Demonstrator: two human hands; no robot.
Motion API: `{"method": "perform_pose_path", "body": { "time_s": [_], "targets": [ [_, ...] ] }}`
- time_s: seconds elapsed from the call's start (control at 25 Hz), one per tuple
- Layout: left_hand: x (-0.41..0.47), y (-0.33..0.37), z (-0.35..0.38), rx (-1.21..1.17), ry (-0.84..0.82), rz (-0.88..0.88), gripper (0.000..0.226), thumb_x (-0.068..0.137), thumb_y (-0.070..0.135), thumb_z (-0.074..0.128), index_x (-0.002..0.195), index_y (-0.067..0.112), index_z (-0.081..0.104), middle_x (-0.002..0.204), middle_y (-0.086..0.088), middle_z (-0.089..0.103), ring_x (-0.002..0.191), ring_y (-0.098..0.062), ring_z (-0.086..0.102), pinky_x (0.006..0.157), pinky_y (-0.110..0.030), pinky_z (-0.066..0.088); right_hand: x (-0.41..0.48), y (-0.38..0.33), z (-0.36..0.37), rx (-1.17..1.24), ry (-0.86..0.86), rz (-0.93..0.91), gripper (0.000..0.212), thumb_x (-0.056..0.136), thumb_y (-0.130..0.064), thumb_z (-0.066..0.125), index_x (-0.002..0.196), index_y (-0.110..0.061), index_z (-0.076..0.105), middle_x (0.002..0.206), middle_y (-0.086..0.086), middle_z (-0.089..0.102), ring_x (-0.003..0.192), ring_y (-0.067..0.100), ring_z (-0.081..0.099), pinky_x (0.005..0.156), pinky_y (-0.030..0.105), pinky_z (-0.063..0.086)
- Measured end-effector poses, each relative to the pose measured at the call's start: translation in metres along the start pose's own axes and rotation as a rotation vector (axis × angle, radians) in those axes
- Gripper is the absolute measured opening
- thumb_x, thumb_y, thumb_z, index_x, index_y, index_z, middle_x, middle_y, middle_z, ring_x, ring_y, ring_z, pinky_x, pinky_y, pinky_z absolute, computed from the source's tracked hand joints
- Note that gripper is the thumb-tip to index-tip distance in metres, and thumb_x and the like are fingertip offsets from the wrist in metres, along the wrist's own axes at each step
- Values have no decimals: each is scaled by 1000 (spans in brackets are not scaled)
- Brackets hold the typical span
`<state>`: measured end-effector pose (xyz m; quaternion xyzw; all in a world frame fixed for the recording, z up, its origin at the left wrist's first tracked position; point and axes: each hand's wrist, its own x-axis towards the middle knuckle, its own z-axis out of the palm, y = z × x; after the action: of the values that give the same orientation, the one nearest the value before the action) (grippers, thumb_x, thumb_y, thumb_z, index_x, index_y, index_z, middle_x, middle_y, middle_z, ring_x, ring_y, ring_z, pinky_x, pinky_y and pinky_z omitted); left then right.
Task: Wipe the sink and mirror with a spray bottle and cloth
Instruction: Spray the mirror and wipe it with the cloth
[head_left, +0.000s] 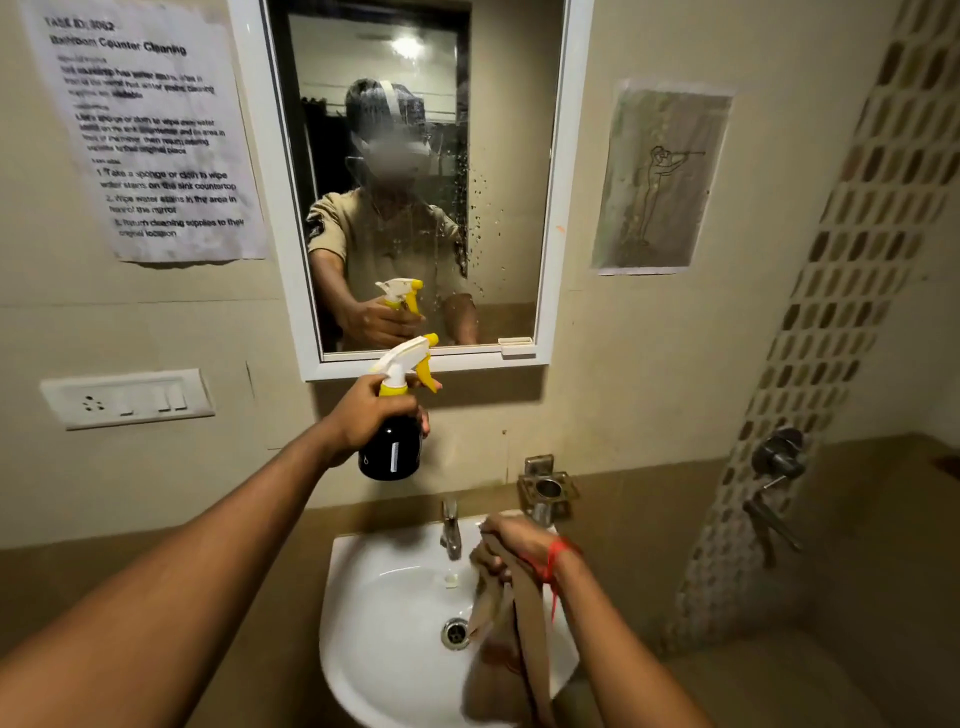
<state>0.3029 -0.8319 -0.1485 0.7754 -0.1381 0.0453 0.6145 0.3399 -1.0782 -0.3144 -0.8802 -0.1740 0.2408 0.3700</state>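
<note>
My left hand (363, 415) grips a black spray bottle (390, 452) with a white and yellow trigger head, held up just below the mirror (498, 156) with the nozzle toward the glass. Droplets speckle the right side of the mirror, which has a white frame. Lower down, my right hand (511, 543) is closed on a beige cloth (519, 623) that hangs down over the right part of the white sink (384, 597). A chrome tap (451, 530) stands at the back of the basin, just left of that hand.
A metal holder (546, 491) is fixed to the wall above the sink's right corner. Switch plate (127, 399) on the left wall, a printed task sheet (150, 135) above it, a drawing (662, 176) right of the mirror, shower valves (776, 467) at right.
</note>
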Motion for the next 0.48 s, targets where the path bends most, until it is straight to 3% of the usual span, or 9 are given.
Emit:
{"method": "perform_pose_path", "body": {
  "time_s": [0.08, 0.16, 0.2, 0.28, 0.32, 0.36, 0.44, 0.48],
  "targets": [
    [0, 3, 2, -11, 2, -4, 43, 78, 8, 61, 120, 0, 69, 81, -28, 71, 71, -32, 69, 72, -30, 60, -24, -33, -37, -310, -23, 26, 25, 90, -36, 52, 70, -23, 60, 65, -10, 58, 44, 0, 55, 43, 17, 46],
    [-1, 4, 3, -14, -9, -4, 42, 78, 7, 61, 119, 1, 69, 81, -28, 71, 71, -31, 69, 73, -31, 60, -37, -61, -73, -363, -120, 108, 10, 80, -25, 60, 83, -17, 66, 69, -5, 65, 44, 1, 55, 37, 13, 43],
    [-1, 4, 5, -15, -18, 0, 41, 78, 7, 61, 118, 2, 70, 81, -28, 71, 71, -31, 69, 73, -32, 60, -48, -74, -85, -432, -119, 77, 16, 76, -21, 64, 90, -15, 68, 73, -4, 68, 47, 3, 56, 38, 14, 45],
    [-1, 6, 7, -7, -31, 6, 41, 79, 7, 61, 119, 1, 70, 82, -28, 71, 71, -30, 69, 75, -32, 60, -68, -103, -107, -387, -55, 94, 15, 84, -10, 68, 96, -19, 64, 75, -7, 62, 56, 6, 55, 41, 11, 46],
    [1, 8, 7, -4, -35, 5, 42, 78, 7, 61, 119, 0, 70, 82, -28, 71, 72, -30, 69, 75, -32, 60, -79, -118, -119, -350, 35, 113, 16, 89, -12, 69, 102, -19, 65, 79, -5, 61, 62, 9, 57, 42, 8, 45],
    [4, 9, 7, -5, -40, 6, 42, 78, 8, 62, 119, 0, 70, 82, -27, 72, 73, -29, 69, 76, -32, 60, -94, -133, -131, -489, 151, 136, 20, 89, -22, 71, 108, -15, 67, 88, 0, 65, 72, 16, 63, 49, 8, 45],
    [11, 13, 9, -2, -43, 16, 39, 78, 8, 63, 116, 2, 72, 82, -26, 74, 74, -31, 70, 78, -36, 60, -101, -137, -157, -788, 429, 177, 53, 78, -50, 78, 107, -7, 71, 106, 13, 69, 95, 30, 68, 69, 23, 48],
    [15, 15, 11, -8, -39, 20, 36, 78, 8, 63, 113, 3, 73, 81, -26, 74, 75, -32, 70, 80, -38, 60, -97, -130, -168, -723, 523, 135, 62, 69, -58, 80, 99, -4, 72, 104, 16, 70, 95, 33, 68, 71, 29, 48]
  ]
}}
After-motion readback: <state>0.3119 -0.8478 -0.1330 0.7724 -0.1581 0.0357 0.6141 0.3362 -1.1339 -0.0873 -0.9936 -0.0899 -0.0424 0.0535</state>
